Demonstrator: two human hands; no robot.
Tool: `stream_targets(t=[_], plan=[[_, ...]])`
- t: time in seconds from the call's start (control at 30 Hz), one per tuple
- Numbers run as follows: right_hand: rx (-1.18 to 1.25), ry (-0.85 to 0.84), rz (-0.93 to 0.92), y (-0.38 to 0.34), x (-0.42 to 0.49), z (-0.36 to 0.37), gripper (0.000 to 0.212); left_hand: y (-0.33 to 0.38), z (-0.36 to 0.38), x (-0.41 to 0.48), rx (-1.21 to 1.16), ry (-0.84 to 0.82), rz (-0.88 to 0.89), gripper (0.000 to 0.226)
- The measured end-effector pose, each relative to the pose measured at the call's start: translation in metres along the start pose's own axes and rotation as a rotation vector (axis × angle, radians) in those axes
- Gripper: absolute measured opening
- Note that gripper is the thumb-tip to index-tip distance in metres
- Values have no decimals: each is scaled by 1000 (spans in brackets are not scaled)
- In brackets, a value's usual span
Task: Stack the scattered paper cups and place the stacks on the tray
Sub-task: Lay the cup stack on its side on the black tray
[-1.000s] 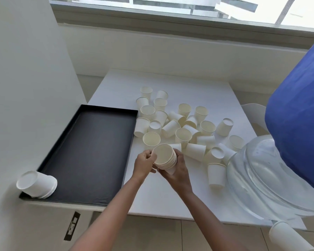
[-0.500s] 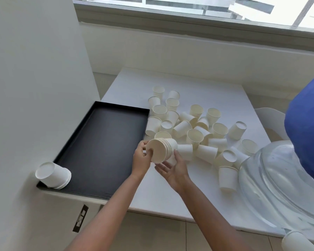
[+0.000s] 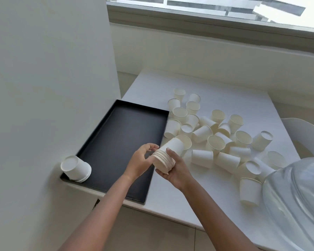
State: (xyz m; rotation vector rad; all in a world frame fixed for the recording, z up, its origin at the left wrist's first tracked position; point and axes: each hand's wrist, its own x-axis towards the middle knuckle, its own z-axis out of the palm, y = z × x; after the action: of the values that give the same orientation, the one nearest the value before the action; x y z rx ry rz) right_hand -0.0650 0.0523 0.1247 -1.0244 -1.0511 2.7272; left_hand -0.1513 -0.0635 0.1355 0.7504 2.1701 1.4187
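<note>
Tilted nested stack [image 3: 168, 153] of smooth white paper cups, rolled rims ridged, held above the right edge of the matte black tray [image 3: 120, 134]: right grip [image 3: 175, 172] cradles it underneath, left grip [image 3: 142, 160] pinches the rims. Probably next: stand it by the other stack [image 3: 76, 168] on the tray; many loose cups [image 3: 216, 142] wait on the bench [image 3: 170, 193]

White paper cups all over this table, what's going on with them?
A person is gathering them into stacks. The left hand and the right hand grip a nested stack of white paper cups, tipped over, just above the right edge of the black rectangular tray. Another short stack of cups sits bottom up at the tray's near left corner. Many loose white cups lie scattered on the white table, some upright, some on their sides.
</note>
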Motion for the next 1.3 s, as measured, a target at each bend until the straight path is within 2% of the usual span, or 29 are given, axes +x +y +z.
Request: stream_targets(t=[0.07,0.13,0.23,0.27,0.37,0.5,0.7,0.9,1.1,1.2,1.3], plan=[[-86,25,-9,1,6,8,40,-3,-13,-2,163,156,39,32],[-148,52,-26,8,16,17,46,-4,-29,-4,380,343,90,30],[-251,56,-75,23,34,43,55,-15,-67,0,610,510,61,26],[-275,35,-70,34,47,62,56,-27,-89,1,660,549,12,26],[-302,36,-144,42,56,75,59,-36,-110,1,725,532,-44,31],[-366,24,-173,59,75,97,59,-49,-131,-2,620,545,-91,36],[-477,-35,-222,81,96,139,57,-62,-149,-8,471,485,-64,39],[-712,-131,-332,99,117,163,67,-76,-161,-11,368,470,-47,45],[-931,-231,-365,115,125,175,67,-86,-168,-14,132,503,4,45],[-1021,-268,-377,119,129,179,64,-89,-170,-14,117,493,25,50],[-1046,-281,-355,121,132,181,64,-95,-170,-11,175,460,-2,43]])
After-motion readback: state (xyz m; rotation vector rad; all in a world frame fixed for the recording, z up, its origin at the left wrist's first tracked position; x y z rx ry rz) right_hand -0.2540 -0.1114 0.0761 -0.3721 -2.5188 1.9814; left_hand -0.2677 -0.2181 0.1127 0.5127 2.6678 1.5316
